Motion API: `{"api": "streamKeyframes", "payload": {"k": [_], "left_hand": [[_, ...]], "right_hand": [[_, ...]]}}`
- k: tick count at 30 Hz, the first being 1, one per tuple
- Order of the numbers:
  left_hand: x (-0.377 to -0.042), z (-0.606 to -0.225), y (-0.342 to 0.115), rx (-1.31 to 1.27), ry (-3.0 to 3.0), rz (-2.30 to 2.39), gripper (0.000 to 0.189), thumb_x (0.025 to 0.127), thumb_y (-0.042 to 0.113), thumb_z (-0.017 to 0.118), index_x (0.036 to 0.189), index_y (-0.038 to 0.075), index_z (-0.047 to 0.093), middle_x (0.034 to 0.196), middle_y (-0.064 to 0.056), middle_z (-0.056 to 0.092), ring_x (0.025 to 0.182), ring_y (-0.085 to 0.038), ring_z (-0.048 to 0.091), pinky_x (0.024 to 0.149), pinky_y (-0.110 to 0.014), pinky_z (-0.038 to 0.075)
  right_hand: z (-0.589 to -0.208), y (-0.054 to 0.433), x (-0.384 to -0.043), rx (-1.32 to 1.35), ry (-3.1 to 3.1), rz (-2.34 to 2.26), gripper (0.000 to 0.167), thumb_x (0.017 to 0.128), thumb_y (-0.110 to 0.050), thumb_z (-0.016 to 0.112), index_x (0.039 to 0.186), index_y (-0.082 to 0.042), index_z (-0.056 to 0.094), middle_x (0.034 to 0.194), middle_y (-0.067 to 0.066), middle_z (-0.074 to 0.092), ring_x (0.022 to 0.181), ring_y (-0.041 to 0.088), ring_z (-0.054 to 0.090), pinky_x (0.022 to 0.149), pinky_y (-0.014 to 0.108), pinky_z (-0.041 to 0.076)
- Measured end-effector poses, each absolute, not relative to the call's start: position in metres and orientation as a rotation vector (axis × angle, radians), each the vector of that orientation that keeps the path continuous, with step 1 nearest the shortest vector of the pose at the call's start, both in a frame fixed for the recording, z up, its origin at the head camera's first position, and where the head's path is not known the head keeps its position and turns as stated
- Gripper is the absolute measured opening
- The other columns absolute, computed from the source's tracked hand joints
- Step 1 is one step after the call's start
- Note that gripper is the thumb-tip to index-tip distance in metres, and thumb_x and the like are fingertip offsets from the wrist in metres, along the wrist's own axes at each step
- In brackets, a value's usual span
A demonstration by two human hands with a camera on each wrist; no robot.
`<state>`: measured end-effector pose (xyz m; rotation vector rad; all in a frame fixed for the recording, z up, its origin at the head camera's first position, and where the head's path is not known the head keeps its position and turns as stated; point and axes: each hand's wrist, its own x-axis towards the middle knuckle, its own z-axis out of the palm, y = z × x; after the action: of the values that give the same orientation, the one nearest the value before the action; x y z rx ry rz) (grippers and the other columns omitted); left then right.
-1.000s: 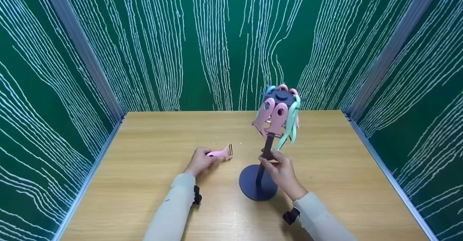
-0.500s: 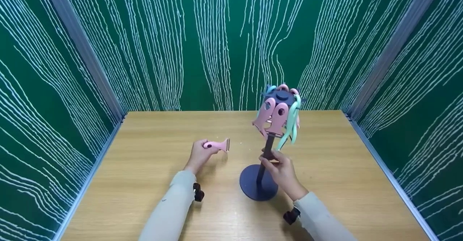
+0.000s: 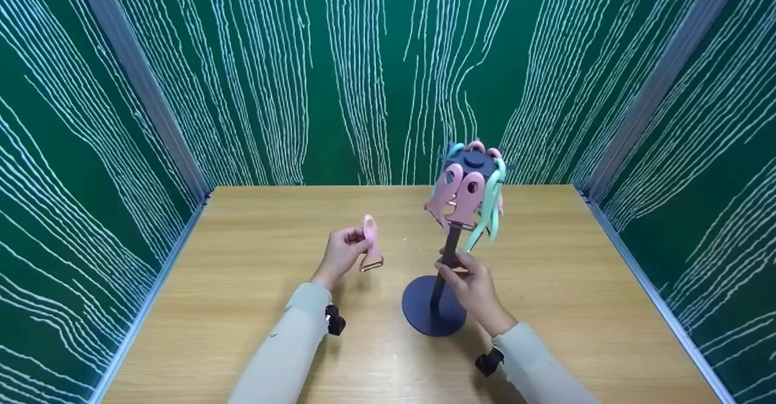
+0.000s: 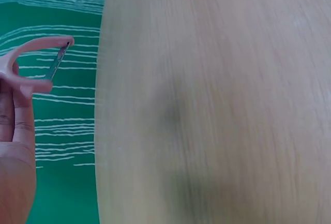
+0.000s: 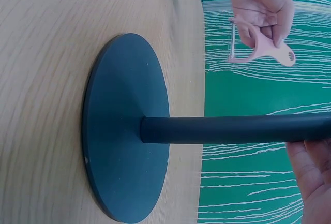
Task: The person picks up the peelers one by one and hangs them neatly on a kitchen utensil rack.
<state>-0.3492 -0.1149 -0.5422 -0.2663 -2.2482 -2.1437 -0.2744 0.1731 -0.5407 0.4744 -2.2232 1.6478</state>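
My left hand (image 3: 341,253) pinches a pink peeler (image 3: 371,240) by its handle, above the table and left of the stand. The peeler's holed end points up and its blade end down; the right wrist view shows the blade of that pink peeler (image 5: 262,47) clearly. My right hand (image 3: 476,286) grips the dark post (image 3: 445,273) of an upright stand with a round base (image 5: 126,131). From the stand's top (image 3: 473,160) hang several pink peelers (image 3: 468,198) and green peelers (image 3: 488,201), their holes over its hooks. Those at the back are partly hidden.
A light wooden table (image 3: 260,222) carries the stand. Green walls (image 3: 345,76) with white wavy lines enclose it at the back and both sides. Small pale specks lie on the table near the peeler in the left hand.
My left hand has lifted the pink peeler and turned it from lying sideways, blade to the right, to blade down. The right hand stays on the post.
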Motion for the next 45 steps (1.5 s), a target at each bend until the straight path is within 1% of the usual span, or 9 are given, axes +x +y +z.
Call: {"api": "streamKeyframes", "payload": {"k": [5, 11, 16, 20, 25, 30, 38, 42, 45], "left_hand": [[-0.347, -0.532, -0.117, -0.22, -2.308, -2.107, 0.012, 0.104, 0.0, 0.067, 0.111, -0.009, 0.073, 0.104, -0.009, 0.073, 0.092, -0.014, 0.067, 0.082, -0.021, 0.06], [-0.344, -0.52, -0.12, -0.244, -2.293, -2.214, 0.026, 0.11, 0.005, 0.059, 0.13, -0.009, 0.067, 0.125, -0.026, 0.068, 0.1, -0.027, 0.08, 0.089, -0.032, 0.066], [-0.343, -0.51, -0.119, -0.321, -2.313, -2.193, 0.035, 0.112, 0.01, 0.057, 0.143, -0.007, 0.061, 0.127, -0.022, 0.062, 0.094, -0.021, 0.08, 0.079, -0.028, 0.066], [-0.342, -0.501, -0.119, -0.322, -2.326, -2.162, 0.039, 0.111, 0.013, 0.061, 0.148, -0.002, 0.061, 0.125, -0.017, 0.062, 0.086, -0.015, 0.076, 0.067, -0.025, 0.063], [-0.341, -0.492, -0.116, -0.353, -2.296, -2.085, 0.047, 0.101, 0.013, 0.077, 0.145, 0.003, 0.065, 0.114, -0.011, 0.062, 0.073, -0.014, 0.07, 0.058, -0.025, 0.059], [-0.341, -0.485, -0.113, -0.433, -2.227, -1.981, 0.048, 0.09, 0.008, 0.087, 0.136, 0.005, 0.072, 0.104, -0.006, 0.062, 0.066, -0.014, 0.067, 0.058, -0.031, 0.06], [-0.338, -0.472, -0.107, -0.446, -2.17, -1.975, 0.043, 0.09, 0.009, 0.087, 0.129, 0.002, 0.071, 0.104, -0.006, 0.062, 0.066, -0.016, 0.066, 0.059, -0.031, 0.061], [-0.337, -0.463, -0.105, -0.475, -2.13, -1.993, 0.036, 0.09, 0.007, 0.086, 0.121, 0.002, 0.068, 0.105, -0.007, 0.063, 0.07, -0.02, 0.068, 0.059, -0.027, 0.061], [-0.336, -0.455, -0.103, -0.501, -2.1, -1.973, 0.033, 0.091, 0.007, 0.085, 0.117, 0.002, 0.066, 0.106, -0.008, 0.064, 0.073, -0.021, 0.069, 0.06, -0.024, 0.061]], "right_hand": [[-0.541, 0.172, -0.275, 0.493, -2.207, 1.64, 0.02, 0.097, 0.009, 0.074, 0.115, 0.002, 0.077, 0.099, 0.017, 0.082, 0.09, 0.003, 0.075, 0.077, 0.018, 0.063], [-0.54, 0.173, -0.275, 0.465, -2.238, 1.653, 0.02, 0.098, 0.006, 0.075, 0.117, 0.0, 0.078, 0.102, 0.015, 0.082, 0.092, 0.006, 0.075, 0.08, 0.021, 0.064], [-0.54, 0.174, -0.275, 0.449, -2.258, 1.662, 0.02, 0.099, 0.004, 0.074, 0.118, -0.002, 0.078, 0.104, 0.012, 0.082, 0.094, 0.009, 0.076, 0.081, 0.024, 0.065], [-0.54, 0.174, -0.276, 0.47, -2.248, 1.652, 0.02, 0.099, 0.004, 0.074, 0.117, -0.003, 0.078, 0.103, 0.012, 0.082, 0.094, 0.01, 0.077, 0.081, 0.026, 0.066], [-0.54, 0.172, -0.276, 0.487, -2.219, 1.642, 0.02, 0.097, 0.007, 0.075, 0.115, -0.001, 0.078, 0.101, 0.014, 0.082, 0.092, 0.007, 0.076, 0.078, 0.023, 0.065], [-0.542, 0.172, -0.276, 0.502, -2.176, 1.642, 0.021, 0.095, 0.01, 0.075, 0.115, 0.004, 0.077, 0.101, 0.019, 0.081, 0.092, 0.002, 0.074, 0.077, 0.018, 0.063], [-0.541, 0.173, -0.276, 0.487, -2.201, 1.645, 0.021, 0.095, 0.009, 0.076, 0.115, 0.002, 0.077, 0.102, 0.017, 0.082, 0.093, 0.006, 0.075, 0.077, 0.023, 0.065], [-0.541, 0.172, -0.276, 0.477, -2.213, 1.646, 0.022, 0.096, 0.009, 0.076, 0.116, 0.003, 0.076, 0.104, 0.023, 0.08, 0.093, 0.006, 0.075, 0.078, 0.023, 0.065], [-0.541, 0.172, -0.276, 0.477, -2.215, 1.633, 0.021, 0.096, 0.009, 0.076, 0.115, 0.003, 0.077, 0.103, 0.021, 0.081, 0.093, 0.005, 0.075, 0.077, 0.023, 0.065]]}}
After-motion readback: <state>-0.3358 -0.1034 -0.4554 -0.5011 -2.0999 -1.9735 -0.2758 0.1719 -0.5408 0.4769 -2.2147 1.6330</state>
